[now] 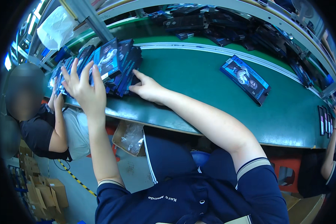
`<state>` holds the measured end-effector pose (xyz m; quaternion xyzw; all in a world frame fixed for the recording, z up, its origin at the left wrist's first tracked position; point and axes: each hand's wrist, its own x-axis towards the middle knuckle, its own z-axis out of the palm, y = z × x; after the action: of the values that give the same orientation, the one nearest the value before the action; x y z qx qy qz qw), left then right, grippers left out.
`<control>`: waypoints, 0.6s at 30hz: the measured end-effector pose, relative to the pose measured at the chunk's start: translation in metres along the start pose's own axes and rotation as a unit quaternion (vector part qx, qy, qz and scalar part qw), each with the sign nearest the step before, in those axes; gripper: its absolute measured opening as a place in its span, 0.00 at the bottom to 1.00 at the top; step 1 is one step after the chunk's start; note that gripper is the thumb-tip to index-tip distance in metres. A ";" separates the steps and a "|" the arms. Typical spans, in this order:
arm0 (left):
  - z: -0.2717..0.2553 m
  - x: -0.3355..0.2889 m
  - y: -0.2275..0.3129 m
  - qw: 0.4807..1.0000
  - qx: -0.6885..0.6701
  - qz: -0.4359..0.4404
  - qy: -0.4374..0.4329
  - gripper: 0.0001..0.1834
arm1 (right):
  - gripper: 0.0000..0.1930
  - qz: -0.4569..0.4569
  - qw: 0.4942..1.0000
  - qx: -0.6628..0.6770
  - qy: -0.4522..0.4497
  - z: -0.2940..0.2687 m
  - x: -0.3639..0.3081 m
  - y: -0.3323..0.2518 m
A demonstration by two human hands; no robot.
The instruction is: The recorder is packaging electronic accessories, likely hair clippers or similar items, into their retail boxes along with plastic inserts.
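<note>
A leaning pile of flat dark boxes (130,71) with blue panels stands at the left of the green table (183,100). On its near side my left hand (84,89) is raised, open, with the fingers spread. A box with a picture on its front (109,59) tilts just behind those fingers; whether they touch it I cannot tell. My right hand (149,87) reaches in from the right, its forefinger and thumb apart at the pile's right side. It is open and grips nothing that I can see. Another similar box (245,79) lies alone on the table's right half.
Many dark boxes (227,24) lie heaped on a strip beyond the pale rail (183,45). A person (44,127) sits at the left; another person's arm (330,156) shows at the right near several upright boxes (322,121). A metal post (95,22) rises behind the pile.
</note>
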<state>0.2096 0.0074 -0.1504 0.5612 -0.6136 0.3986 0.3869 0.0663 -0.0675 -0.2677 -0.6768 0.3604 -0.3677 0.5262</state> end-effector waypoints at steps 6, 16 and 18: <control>-0.012 -0.053 0.093 0.960 -0.204 0.188 -0.044 0.12 | 0.28 -0.299 0.913 -0.270 -0.067 -0.062 -0.083 0.005; 0.044 -0.054 0.232 0.792 -0.384 0.304 -0.364 0.45 | 0.18 -0.220 0.743 -0.581 0.250 -0.239 -0.247 -0.035; 0.053 -0.027 0.252 0.802 -0.379 0.323 -0.329 0.50 | 0.36 -0.082 0.735 -0.585 0.334 -0.260 -0.269 -0.046</control>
<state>-0.0408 -0.0178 -0.2095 0.2365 -0.9519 0.0275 0.1926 -0.2834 0.0606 -0.2085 -0.7116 0.6000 -0.3287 -0.1596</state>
